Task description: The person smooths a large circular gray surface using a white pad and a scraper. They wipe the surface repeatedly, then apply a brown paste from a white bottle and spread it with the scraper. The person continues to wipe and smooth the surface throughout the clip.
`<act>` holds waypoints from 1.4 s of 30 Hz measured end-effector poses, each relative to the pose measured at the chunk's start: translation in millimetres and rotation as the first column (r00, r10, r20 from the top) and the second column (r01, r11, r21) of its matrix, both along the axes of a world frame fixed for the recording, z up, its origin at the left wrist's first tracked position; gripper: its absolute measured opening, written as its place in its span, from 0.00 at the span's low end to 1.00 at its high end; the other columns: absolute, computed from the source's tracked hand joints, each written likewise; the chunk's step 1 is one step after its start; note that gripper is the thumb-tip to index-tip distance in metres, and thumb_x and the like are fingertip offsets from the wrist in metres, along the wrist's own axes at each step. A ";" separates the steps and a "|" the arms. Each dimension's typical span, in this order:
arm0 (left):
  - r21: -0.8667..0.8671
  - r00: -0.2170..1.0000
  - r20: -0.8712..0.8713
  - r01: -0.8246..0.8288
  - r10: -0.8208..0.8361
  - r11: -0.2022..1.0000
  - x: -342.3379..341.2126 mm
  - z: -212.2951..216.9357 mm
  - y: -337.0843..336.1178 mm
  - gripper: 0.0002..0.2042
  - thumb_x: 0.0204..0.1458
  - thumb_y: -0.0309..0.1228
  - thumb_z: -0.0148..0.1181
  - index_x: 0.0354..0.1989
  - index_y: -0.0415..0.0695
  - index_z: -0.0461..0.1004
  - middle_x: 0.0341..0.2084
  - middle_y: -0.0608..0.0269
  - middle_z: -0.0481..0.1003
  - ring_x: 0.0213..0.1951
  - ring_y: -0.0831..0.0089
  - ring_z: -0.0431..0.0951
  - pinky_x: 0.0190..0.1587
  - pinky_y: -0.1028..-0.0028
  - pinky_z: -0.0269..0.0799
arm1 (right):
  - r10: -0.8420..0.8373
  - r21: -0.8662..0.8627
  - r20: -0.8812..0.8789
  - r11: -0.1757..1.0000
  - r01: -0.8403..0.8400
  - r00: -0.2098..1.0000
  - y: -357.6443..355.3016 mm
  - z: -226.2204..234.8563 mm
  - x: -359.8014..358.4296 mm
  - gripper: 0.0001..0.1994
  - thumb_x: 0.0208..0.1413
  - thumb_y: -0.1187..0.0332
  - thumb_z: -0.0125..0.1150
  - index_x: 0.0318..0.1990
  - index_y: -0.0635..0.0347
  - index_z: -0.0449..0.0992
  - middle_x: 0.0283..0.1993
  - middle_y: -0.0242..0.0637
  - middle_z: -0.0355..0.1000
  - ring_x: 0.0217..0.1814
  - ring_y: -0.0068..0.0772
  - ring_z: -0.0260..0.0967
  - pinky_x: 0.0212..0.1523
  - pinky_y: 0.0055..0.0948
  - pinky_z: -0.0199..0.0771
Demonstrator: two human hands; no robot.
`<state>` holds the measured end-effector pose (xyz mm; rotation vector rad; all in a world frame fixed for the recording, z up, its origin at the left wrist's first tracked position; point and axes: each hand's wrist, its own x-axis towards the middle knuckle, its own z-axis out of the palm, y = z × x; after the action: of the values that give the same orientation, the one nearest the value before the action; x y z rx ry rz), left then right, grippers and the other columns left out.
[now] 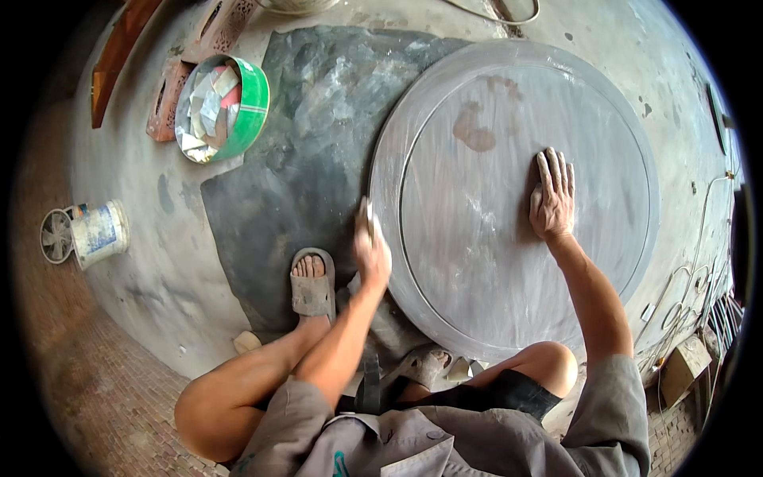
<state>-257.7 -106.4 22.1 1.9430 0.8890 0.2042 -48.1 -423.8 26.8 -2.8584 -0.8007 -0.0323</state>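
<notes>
A large round grey tabletop (493,270), dusty and with a ring groove near its rim, lies in front of me and to the right. My right hand (555,197) rests on its surface, fingers stretched out and dusted white. At the tabletop's left edge, my left hand (372,253) is closed around a small flat pale piece (366,213), held on edge along the rim. Motion blur and the fingers hide what kind of piece it is. Brownish damp-looking patches (474,131) mark the far part of the tabletop.
A dark sheet (318,119) covers the floor left of the tabletop. On its far left stands a green tub (254,107) of scraps beside reddish perforated blocks (165,103). A white bucket (102,230) lies farther left. Cables (679,298) and a box (685,370) are at right.
</notes>
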 end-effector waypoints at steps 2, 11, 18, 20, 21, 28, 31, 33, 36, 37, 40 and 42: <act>-0.034 0.993 -0.056 0.103 -0.105 0.994 53.1 15.3 31.7 0.23 0.74 0.38 0.42 0.66 0.33 0.68 0.66 0.41 0.70 0.68 0.51 0.69 0.70 0.63 0.64 | 0.012 0.001 0.022 1.000 -0.012 1.000 3.2 -6.8 0.8 0.33 0.60 0.69 0.45 0.75 0.57 0.59 0.80 0.43 0.52 0.84 0.46 0.43 0.83 0.50 0.36; -0.028 1.000 -0.028 -0.009 0.008 1.000 -37.8 1.5 -9.2 0.23 0.74 0.37 0.41 0.68 0.33 0.66 0.67 0.41 0.69 0.70 0.52 0.67 0.71 0.64 0.62 | -0.004 -0.027 0.014 1.000 0.004 1.000 0.9 -1.8 -0.9 0.33 0.61 0.70 0.45 0.76 0.57 0.58 0.81 0.43 0.51 0.85 0.45 0.41 0.83 0.48 0.36; -0.069 0.998 -0.008 0.058 -0.059 0.996 -33.3 -2.3 -4.5 0.25 0.74 0.40 0.41 0.68 0.32 0.66 0.68 0.44 0.69 0.70 0.55 0.67 0.72 0.65 0.59 | -0.018 -0.027 0.013 0.999 0.018 1.000 -7.2 1.6 -3.2 0.34 0.58 0.69 0.47 0.76 0.57 0.58 0.81 0.43 0.51 0.84 0.46 0.42 0.83 0.50 0.37; -0.082 0.988 -0.155 -0.021 0.008 0.996 -37.2 3.9 -7.0 0.26 0.74 0.43 0.41 0.67 0.34 0.69 0.65 0.46 0.72 0.68 0.55 0.70 0.70 0.64 0.63 | -0.032 -0.016 -0.007 0.999 0.032 0.999 -6.4 7.7 -4.7 0.34 0.58 0.69 0.47 0.76 0.57 0.58 0.81 0.43 0.51 0.85 0.46 0.41 0.83 0.49 0.36; 0.039 0.982 -0.190 -0.007 0.014 0.999 -27.0 0.5 1.3 0.26 0.73 0.45 0.43 0.62 0.35 0.74 0.56 0.43 0.78 0.60 0.51 0.77 0.64 0.63 0.70 | -0.049 -0.034 -0.031 0.998 0.048 0.998 -1.8 10.6 -5.4 0.34 0.58 0.69 0.47 0.75 0.57 0.58 0.81 0.43 0.51 0.85 0.46 0.41 0.83 0.49 0.36; 0.076 0.906 -0.317 0.320 -0.282 0.944 26.4 23.0 91.5 0.22 0.68 0.42 0.52 0.51 0.31 0.77 0.35 0.36 0.79 0.39 0.45 0.79 0.46 0.52 0.73 | -0.014 0.099 -0.055 0.995 0.020 0.998 10.2 5.4 -7.4 0.32 0.61 0.66 0.49 0.75 0.57 0.59 0.80 0.42 0.52 0.84 0.44 0.42 0.84 0.48 0.34; -0.321 0.952 -0.046 0.274 -0.304 0.906 158.8 101.1 110.3 0.24 0.69 0.41 0.52 0.65 0.36 0.65 0.52 0.38 0.73 0.45 0.37 0.79 0.47 0.40 0.78 | -0.037 0.066 -0.032 0.997 0.039 0.999 -5.4 8.8 -5.2 0.32 0.61 0.66 0.49 0.75 0.57 0.59 0.80 0.42 0.53 0.84 0.43 0.43 0.84 0.47 0.35; -0.393 0.966 -0.141 0.147 -0.218 0.908 226.6 183.6 91.5 0.25 0.71 0.43 0.45 0.73 0.47 0.58 0.67 0.45 0.66 0.47 0.31 0.82 0.42 0.35 0.83 | -0.053 0.032 -0.038 0.998 0.054 0.998 -11.7 12.3 -3.7 0.32 0.61 0.65 0.50 0.75 0.57 0.59 0.80 0.42 0.52 0.84 0.43 0.43 0.84 0.47 0.35; -0.248 0.866 -0.208 0.403 -0.454 0.881 250.5 232.4 100.9 0.24 0.72 0.38 0.41 0.74 0.48 0.57 0.68 0.47 0.66 0.40 0.41 0.85 0.35 0.49 0.88 | -0.063 0.011 -0.011 0.998 0.063 0.998 -11.5 9.2 -2.8 0.33 0.60 0.66 0.50 0.75 0.57 0.59 0.80 0.42 0.52 0.85 0.43 0.42 0.84 0.47 0.36; -0.267 0.862 -0.189 0.415 -0.470 0.870 254.2 231.3 107.7 0.24 0.72 0.38 0.41 0.74 0.46 0.58 0.66 0.46 0.68 0.39 0.44 0.86 0.35 0.51 0.89 | -0.061 0.016 -0.012 0.998 0.061 0.998 -10.1 11.8 0.3 0.33 0.60 0.66 0.50 0.75 0.57 0.59 0.80 0.42 0.52 0.85 0.43 0.42 0.84 0.47 0.36; -0.190 0.923 0.020 0.380 -0.383 0.905 241.8 134.3 148.0 0.20 0.71 0.38 0.46 0.64 0.40 0.73 0.54 0.49 0.79 0.36 0.61 0.86 0.38 0.60 0.88 | -0.040 0.018 -0.051 0.999 0.041 0.998 2.8 16.4 -3.8 0.33 0.59 0.67 0.50 0.75 0.57 0.59 0.80 0.42 0.53 0.84 0.44 0.43 0.84 0.47 0.36; 0.148 0.876 -0.170 0.476 -0.452 0.867 229.6 58.5 183.7 0.19 0.68 0.43 0.53 0.52 0.40 0.81 0.35 0.46 0.84 0.34 0.56 0.85 0.37 0.61 0.78 | -0.022 0.033 -0.057 0.999 0.024 0.998 11.7 15.1 -2.3 0.33 0.59 0.68 0.50 0.75 0.57 0.59 0.80 0.42 0.53 0.84 0.44 0.43 0.84 0.47 0.35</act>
<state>-28.0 77.3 80.6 2.3064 0.4655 -0.1330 -50.3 -412.1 41.9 -2.8233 -0.7484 0.0321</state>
